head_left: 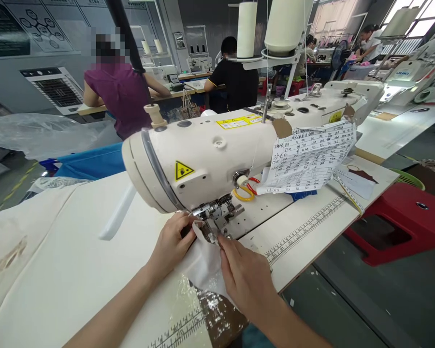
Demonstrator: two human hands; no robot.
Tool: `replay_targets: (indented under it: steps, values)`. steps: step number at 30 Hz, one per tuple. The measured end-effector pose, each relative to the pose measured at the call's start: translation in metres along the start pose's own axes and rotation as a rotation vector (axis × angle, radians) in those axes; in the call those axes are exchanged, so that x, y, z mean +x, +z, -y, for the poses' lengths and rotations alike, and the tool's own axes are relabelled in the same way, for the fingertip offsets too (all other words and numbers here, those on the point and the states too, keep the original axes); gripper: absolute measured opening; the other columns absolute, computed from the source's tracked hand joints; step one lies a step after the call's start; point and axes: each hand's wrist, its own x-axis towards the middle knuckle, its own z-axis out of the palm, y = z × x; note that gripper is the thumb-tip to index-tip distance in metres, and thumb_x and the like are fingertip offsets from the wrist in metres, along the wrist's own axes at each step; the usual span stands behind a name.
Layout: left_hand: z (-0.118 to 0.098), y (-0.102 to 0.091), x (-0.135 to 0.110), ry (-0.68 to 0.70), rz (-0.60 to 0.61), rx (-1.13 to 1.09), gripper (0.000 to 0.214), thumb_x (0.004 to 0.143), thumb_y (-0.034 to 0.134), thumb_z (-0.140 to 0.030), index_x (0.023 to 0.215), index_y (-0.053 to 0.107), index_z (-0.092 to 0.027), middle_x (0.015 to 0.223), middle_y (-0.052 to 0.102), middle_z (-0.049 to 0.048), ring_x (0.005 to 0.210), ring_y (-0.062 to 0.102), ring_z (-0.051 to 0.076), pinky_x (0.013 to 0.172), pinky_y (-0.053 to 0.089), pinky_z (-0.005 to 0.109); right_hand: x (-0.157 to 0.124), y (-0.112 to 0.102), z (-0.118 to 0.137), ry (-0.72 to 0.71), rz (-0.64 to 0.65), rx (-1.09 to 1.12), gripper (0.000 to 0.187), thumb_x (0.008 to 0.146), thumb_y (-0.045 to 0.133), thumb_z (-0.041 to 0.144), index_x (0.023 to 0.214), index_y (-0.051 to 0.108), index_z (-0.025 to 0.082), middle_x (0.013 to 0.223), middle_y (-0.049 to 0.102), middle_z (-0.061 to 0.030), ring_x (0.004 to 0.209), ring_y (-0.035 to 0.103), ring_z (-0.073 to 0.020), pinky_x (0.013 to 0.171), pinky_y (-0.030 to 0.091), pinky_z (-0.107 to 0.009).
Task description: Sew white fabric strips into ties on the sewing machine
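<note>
A white industrial sewing machine stands across the table, its needle area just beyond my hands. White fabric lies beneath the presser foot and hangs toward the table's front edge. My left hand is closed, pinching the fabric's left edge close to the foot. On the other side of the foot, my right hand has its fingers together, thumb and forefinger at the metal part beside the fabric. What sits between those right fingertips is hidden.
Scissors with yellow and red handles lie behind the needle area. Handwritten paper sheets hang on the machine. A ruler strip runs along the table edge, and a red stool stands right. People sit at other machines beyond.
</note>
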Motion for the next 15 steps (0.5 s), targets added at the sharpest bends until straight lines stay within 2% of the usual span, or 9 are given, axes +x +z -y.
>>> replay_targets:
  steps: [6,15]
  values:
    - [0.0002,0.0,-0.0008,0.004,0.003,0.02,0.022,0.095,0.051,-0.03,0.09,0.068,-0.019,0.09,0.069,0.0049,0.082,0.064,0.018,0.073,0.05,0.03,0.0027,0.0,0.0005,0.005,0.011,-0.003,0.029,0.096,0.046,0.01,0.123,0.057,0.015,0.095,0.074,-0.0069,0.071,0.071,-0.0212,0.053,0.046,-0.03]
    - [-0.0007,0.0015,0.0014,0.179,-0.022,0.176,0.016,0.092,0.049,-0.025,0.095,0.063,-0.017,0.091,0.068,0.0082,0.082,0.062,0.023,0.071,0.051,0.035,0.0027,0.0005,0.0016,-0.005,0.014,-0.039,0.03,0.097,0.05,0.01,0.126,0.056,0.014,0.096,0.074,-0.0069,0.071,0.072,-0.0221,0.052,0.046,-0.031]
